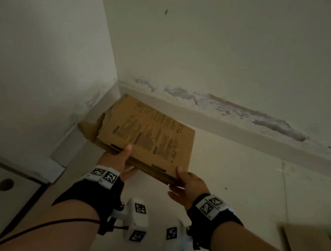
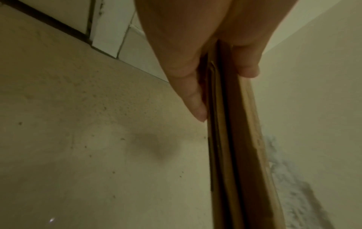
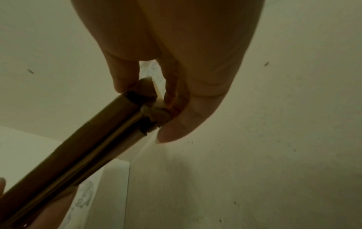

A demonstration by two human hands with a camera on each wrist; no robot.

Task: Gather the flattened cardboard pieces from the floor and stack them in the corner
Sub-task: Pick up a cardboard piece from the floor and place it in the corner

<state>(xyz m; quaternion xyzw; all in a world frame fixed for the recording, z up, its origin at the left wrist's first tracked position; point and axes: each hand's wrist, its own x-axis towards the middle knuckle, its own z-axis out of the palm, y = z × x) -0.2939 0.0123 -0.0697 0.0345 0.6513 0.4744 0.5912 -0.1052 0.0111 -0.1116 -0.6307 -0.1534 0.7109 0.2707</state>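
I hold the flattened cardboard pieces (image 1: 148, 131) in the air with both hands, above the floor (image 1: 235, 181) and pointing toward the corner (image 1: 117, 82) where the two walls meet. The bundle looks light to me and quite stiff across its flat face, because it stays straight although only its near edge is supported; I think it is several layers, since in the left wrist view I see a few thin sheets side by side at the edge. The far left part is torn and bent, so this part is weak and I would not take hold there. The surface seems dry and not slippery, but loose layers may slide against each other, so I judge the best hold is a pinch over the near edge, close to its two ends, pressing all layers together. This is how the hands are now: my left hand (image 1: 115, 161) pinches the near edge toward its left end, thumb on top and fingers (image 2: 194, 99) underneath, and my right hand (image 1: 188, 184) pinches the near right corner in the same way, with its thumb on top. The cardboard extends forward and away from both hands, tilted a little. Another piece of cardboard (image 1: 310, 244) lies at my right side, low, and it is blurred.
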